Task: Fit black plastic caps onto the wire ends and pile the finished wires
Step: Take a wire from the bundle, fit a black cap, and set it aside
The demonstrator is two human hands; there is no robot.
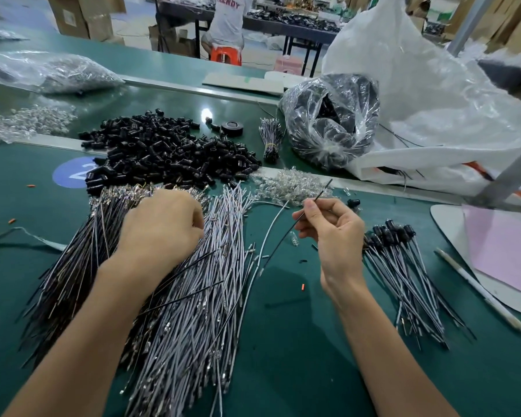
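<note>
Thin black wire (278,248), slanting toward 1 o'clock, is pinched by the right hand (334,233). The left hand (160,227) lies curled on the grey-white wire pile (193,296), and its grip cannot be told. The heap of black plastic caps (169,152) is at 12 o'clock.

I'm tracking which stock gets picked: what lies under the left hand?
The left hand covers the seam between the black wires and grey wires; which wire its fingertips touch is hidden.

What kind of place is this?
Probably a factory assembly floor: a long green bench heaped with black caps and loose wires, stacked cartons behind, and another worker seated at a further table.
</note>
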